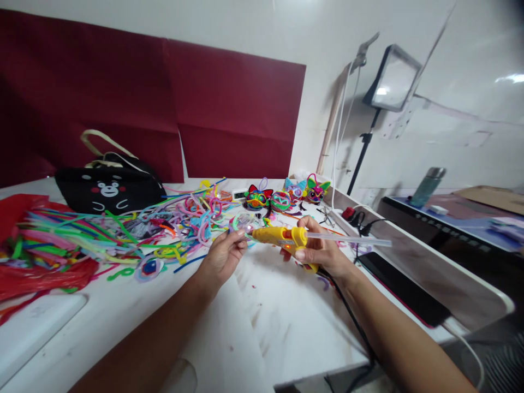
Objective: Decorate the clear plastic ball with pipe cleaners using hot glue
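My right hand (321, 248) is wrapped around a yellow hot glue gun (278, 236), its nozzle pointing left. A long clear glue stick (356, 238) juts from the back of the gun, and a black cord hangs below it. The fingers of my left hand (225, 254) pinch a small clear rounded piece with a coloured edge (245, 221). The nozzle is at or very near this piece; whether they touch I cannot tell. A flat coil of pipe cleaner with a blue centre (150, 267) lies on the table to the left.
Loose pipe cleaners (82, 234) spread over the left of the white table (229, 338), some on red plastic (77, 275). Several decorated balls (257, 197) stand at the back. A black bag (108, 191) is behind. At right are a phone (403, 286) and a power strip (349, 214).
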### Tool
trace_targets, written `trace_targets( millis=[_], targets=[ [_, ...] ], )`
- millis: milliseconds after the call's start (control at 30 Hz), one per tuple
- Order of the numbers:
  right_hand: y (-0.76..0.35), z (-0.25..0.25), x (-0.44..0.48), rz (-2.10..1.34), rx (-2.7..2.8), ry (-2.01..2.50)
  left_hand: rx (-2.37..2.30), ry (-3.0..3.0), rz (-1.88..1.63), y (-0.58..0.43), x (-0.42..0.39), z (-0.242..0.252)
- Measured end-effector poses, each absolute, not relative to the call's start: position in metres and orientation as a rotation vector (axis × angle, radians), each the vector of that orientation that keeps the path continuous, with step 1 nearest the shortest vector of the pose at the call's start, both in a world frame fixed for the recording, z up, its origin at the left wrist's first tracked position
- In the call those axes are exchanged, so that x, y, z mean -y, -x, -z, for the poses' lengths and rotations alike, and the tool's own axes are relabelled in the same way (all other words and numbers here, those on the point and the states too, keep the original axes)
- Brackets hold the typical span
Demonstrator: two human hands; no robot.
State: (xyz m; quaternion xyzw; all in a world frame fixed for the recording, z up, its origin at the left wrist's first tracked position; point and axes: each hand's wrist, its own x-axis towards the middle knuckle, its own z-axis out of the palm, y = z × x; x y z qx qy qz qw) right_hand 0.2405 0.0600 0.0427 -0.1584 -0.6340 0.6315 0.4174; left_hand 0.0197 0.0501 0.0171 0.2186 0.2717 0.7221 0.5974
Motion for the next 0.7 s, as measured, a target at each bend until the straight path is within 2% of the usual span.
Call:
trace_targets(
  millis=[700],
  targets=[
    [-0.2419, -0.0414, -0.0611, -1.569, 1.568, 0.401, -0.627, -0.461, -1.713, -0.0188, -0.0529, -0.0163]
  ],
)
